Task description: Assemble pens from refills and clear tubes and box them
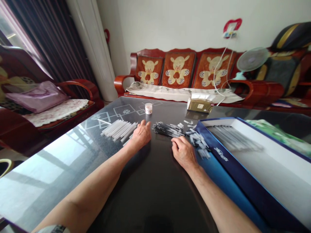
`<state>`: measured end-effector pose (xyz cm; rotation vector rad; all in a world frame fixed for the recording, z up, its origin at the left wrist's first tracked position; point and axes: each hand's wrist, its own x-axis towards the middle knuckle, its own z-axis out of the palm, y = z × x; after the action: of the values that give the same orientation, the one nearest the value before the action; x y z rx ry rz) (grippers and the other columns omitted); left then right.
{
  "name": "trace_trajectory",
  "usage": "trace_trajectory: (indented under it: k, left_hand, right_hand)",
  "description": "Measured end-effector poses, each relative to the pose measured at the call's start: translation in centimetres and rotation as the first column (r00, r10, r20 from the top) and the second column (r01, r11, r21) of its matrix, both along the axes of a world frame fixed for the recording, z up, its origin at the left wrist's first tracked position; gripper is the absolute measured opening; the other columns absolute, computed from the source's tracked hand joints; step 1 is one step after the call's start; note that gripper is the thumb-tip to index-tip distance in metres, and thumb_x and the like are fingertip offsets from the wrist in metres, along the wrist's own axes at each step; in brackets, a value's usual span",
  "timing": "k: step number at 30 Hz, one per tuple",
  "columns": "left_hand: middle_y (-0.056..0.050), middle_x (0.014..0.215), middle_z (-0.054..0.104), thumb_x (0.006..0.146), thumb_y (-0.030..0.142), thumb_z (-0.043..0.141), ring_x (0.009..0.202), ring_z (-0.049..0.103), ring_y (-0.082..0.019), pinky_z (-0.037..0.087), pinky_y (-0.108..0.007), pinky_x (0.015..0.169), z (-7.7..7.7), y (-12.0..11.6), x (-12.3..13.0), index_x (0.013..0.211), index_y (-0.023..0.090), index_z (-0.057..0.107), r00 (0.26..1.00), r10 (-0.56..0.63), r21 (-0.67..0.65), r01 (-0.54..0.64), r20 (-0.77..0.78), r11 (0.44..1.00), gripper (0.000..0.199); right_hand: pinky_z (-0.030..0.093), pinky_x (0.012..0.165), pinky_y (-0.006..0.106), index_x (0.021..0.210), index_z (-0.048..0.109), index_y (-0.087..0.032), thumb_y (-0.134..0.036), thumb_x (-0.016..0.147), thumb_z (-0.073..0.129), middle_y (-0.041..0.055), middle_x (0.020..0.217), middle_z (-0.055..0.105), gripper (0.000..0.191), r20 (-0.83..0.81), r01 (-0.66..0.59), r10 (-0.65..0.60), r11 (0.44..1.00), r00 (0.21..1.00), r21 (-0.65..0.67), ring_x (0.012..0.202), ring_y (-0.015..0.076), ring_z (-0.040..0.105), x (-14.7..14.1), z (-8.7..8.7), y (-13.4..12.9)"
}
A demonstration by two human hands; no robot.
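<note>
My left hand [142, 134] is over the dark glossy table, at the right edge of a pile of white pen barrels [119, 129]. Its fingers point forward, somewhat apart, and no object shows in them. My right hand [184, 152] is close to the table with its fingers curled together; whatever they hold, if anything, is hidden. Just beyond it lies a heap of dark, thin pen refills [167, 128]. Small clear and grey pen caps [199, 140] are scattered to its right, beside the blue box.
A blue box [220, 154] with a white inside takes up the right side, with a row of pens [233, 137] in it. Farther back stand a small white round tub [148, 108] and a tissue box [199, 105]. A green packet [279, 132] lies behind the blue box.
</note>
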<state>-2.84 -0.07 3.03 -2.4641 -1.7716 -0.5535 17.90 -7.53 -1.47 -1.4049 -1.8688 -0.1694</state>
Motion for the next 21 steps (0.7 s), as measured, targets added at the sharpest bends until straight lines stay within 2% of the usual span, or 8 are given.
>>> trace_trajectory:
  k: [1, 3, 6, 10, 15, 18, 20, 21]
  left_hand:
    - [-0.017, 0.104, 0.064, 0.088, 0.015, 0.040, 0.098, 0.063, -0.027, 0.052, -0.039, 0.083, 0.6, 0.3, -0.4, 0.117, 0.013, 0.060, 0.999, 0.033, -0.019, -0.034, -0.012, 0.999, 0.035]
    - [-0.015, 0.093, 0.067, 0.088, 0.021, 0.043, 0.091, 0.065, -0.027, 0.052, -0.037, 0.080, 1.8, 0.9, -1.4, 0.098, 0.014, 0.069, 0.994, 0.091, -0.061, -0.094, -0.056, 0.994, 0.029]
    - [-0.012, 0.089, 0.071, 0.081, 0.029, 0.055, 0.089, 0.067, -0.027, 0.053, -0.034, 0.078, 2.7, 1.4, -2.6, 0.087, 0.018, 0.072, 0.965, 0.149, -0.211, -0.195, -0.216, 0.958, 0.022]
    - [-0.012, 0.092, 0.072, 0.073, 0.030, 0.065, 0.092, 0.067, -0.027, 0.053, -0.034, 0.080, 2.5, 1.3, -2.8, 0.093, 0.019, 0.072, 0.948, 0.120, -0.280, -0.206, -0.296, 0.938, 0.024]
    - [-0.017, 0.096, 0.072, 0.074, 0.023, 0.061, 0.094, 0.067, -0.031, 0.054, -0.037, 0.078, 2.3, 1.0, -1.9, 0.091, 0.015, 0.072, 0.947, 0.102, -0.301, -0.197, -0.304, 0.933, 0.022]
    - [-0.015, 0.092, 0.072, 0.077, 0.023, 0.055, 0.092, 0.067, -0.029, 0.053, -0.037, 0.079, 2.2, 1.1, -1.5, 0.097, 0.015, 0.071, 0.974, 0.123, -0.212, -0.163, -0.191, 0.963, 0.027]
    - [-0.009, 0.086, 0.072, 0.077, 0.021, 0.054, 0.087, 0.068, -0.025, 0.052, -0.034, 0.080, 1.9, 1.3, -1.0, 0.110, 0.018, 0.068, 0.995, 0.087, -0.153, -0.081, 0.038, 0.985, 0.036]
    - [-0.006, 0.081, 0.071, 0.078, 0.021, 0.053, 0.082, 0.068, -0.022, 0.052, -0.032, 0.078, 1.5, 1.4, -0.7, 0.115, 0.019, 0.065, 0.978, 0.047, -0.166, -0.013, 0.204, 0.986, 0.040]
  right_hand:
    - [0.048, 0.080, 0.029, 0.092, 0.067, -0.019, -0.016, 0.089, 0.046, 0.0072, 0.090, 0.065, 0.022, 0.001, 0.000, 0.000, 1.000, 1.000, 0.000, 0.086, 0.0191, 0.062, 0.0, 0.0, 0.0]
    - [0.048, 0.081, 0.029, 0.093, 0.067, -0.020, -0.016, 0.089, 0.045, 0.0071, 0.091, 0.065, 0.023, 0.000, -0.001, 0.001, 1.000, 1.000, -0.005, 0.086, 0.0191, 0.062, 0.0, 0.0, 0.0]
    - [0.047, 0.081, 0.029, 0.093, 0.067, -0.020, -0.016, 0.089, 0.045, 0.0073, 0.091, 0.065, 0.023, -0.009, -0.003, 0.003, 1.000, 1.000, -0.006, 0.087, 0.0191, 0.062, 0.1, 0.1, 0.1]
    - [0.047, 0.081, 0.030, 0.092, 0.067, -0.019, -0.016, 0.088, 0.045, 0.0075, 0.091, 0.065, 0.023, -0.028, 0.025, -0.025, 1.000, 0.999, 0.000, 0.087, 0.0195, 0.061, 0.0, 0.2, 0.1]
    - [0.047, 0.080, 0.030, 0.093, 0.067, -0.019, -0.015, 0.087, 0.046, 0.0081, 0.092, 0.065, 0.023, -0.061, 0.075, -0.075, 0.997, 0.995, -0.002, 0.086, 0.0201, 0.061, 0.2, 0.2, 0.3]
    - [0.047, 0.082, 0.032, 0.096, 0.067, -0.018, -0.014, 0.085, 0.046, 0.0094, 0.094, 0.064, 0.023, -0.072, 0.112, -0.110, 0.994, 0.991, 0.017, 0.088, 0.0216, 0.060, 0.6, 0.0, 0.6]
    - [0.046, 0.085, 0.035, 0.098, 0.067, -0.017, -0.015, 0.085, 0.047, 0.0103, 0.097, 0.064, 0.024, -0.053, 0.132, -0.130, 0.991, 0.990, 0.028, 0.092, 0.0230, 0.058, 0.8, -0.1, 0.9]
    - [0.045, 0.087, 0.036, 0.099, 0.067, -0.017, -0.016, 0.084, 0.048, 0.0107, 0.099, 0.063, 0.024, -0.037, 0.142, -0.141, 0.989, 0.989, 0.030, 0.094, 0.0237, 0.057, 0.8, -0.2, 1.0]
